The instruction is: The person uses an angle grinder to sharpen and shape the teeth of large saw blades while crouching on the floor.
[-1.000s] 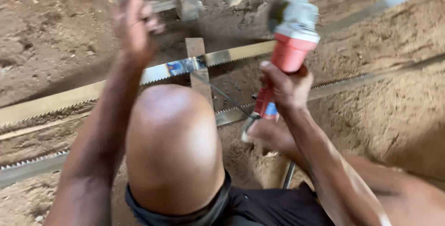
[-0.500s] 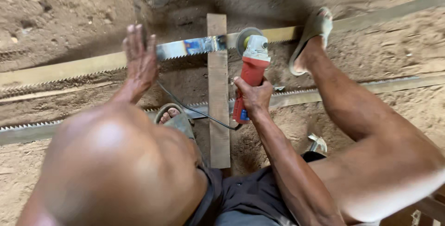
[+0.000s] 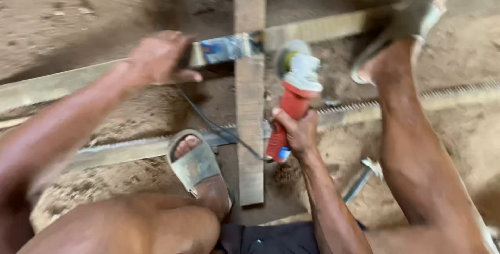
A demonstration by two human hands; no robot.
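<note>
My right hand (image 3: 298, 131) grips the red handle of an angle grinder (image 3: 296, 91); its grey head and disc sit close to the long toothed saw blade (image 3: 312, 27). My left hand (image 3: 159, 58) presses down on that blade, left of a blue patch on it. The blade lies across an upright wooden plank (image 3: 249, 103) on the sandy ground. The picture is blurred by motion.
A second toothed blade (image 3: 442, 95) runs across the ground below the first. My left foot in a grey sandal (image 3: 195, 165) rests beside the plank; my right foot in a sandal (image 3: 403, 25) is on the upper blade. A dark cord (image 3: 213, 124) trails from the grinder.
My left hand has come down onto the blade. The grinder has dropped lower toward the blade beside the plank, and the view has shifted closer.
</note>
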